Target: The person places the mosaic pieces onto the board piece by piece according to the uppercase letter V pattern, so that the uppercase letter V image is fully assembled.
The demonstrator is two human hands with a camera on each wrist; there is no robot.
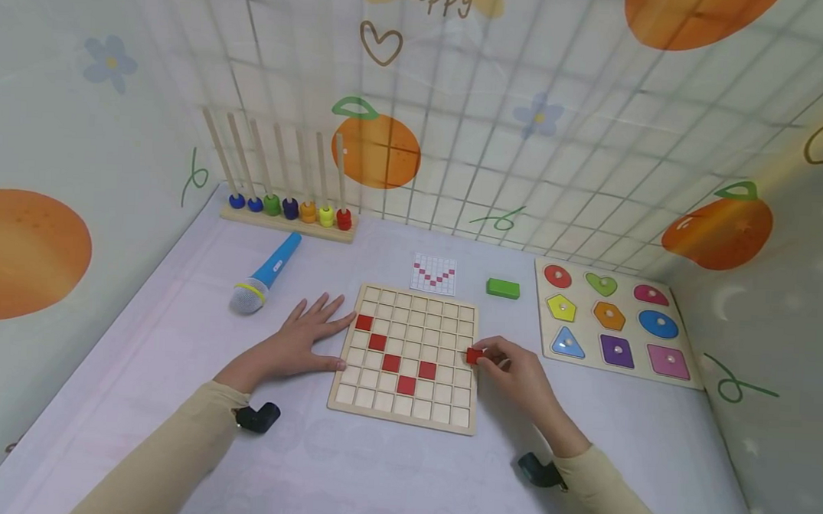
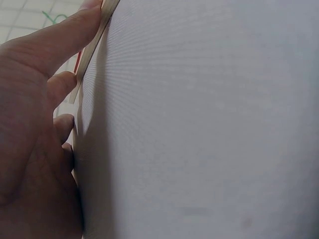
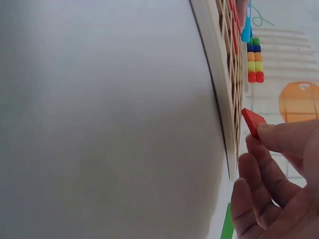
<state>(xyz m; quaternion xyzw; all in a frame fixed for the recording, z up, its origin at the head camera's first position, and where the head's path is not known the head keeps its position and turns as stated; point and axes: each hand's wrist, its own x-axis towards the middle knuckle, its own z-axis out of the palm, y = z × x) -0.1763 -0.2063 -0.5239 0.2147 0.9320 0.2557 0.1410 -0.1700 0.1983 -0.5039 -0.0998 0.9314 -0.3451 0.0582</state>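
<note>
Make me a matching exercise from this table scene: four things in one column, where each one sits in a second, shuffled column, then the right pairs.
Things:
1. red tile
2. toy microphone
3. green block
4. left hand

Places:
A. lying flat on the table against the left edge of the grid board
B. pinched in the right hand at the board's right edge
C. lying left of the board, in front of the bead rack
D. between the pattern card and the shape puzzle

Pairs: 1-B, 2-C, 3-D, 4-A
</note>
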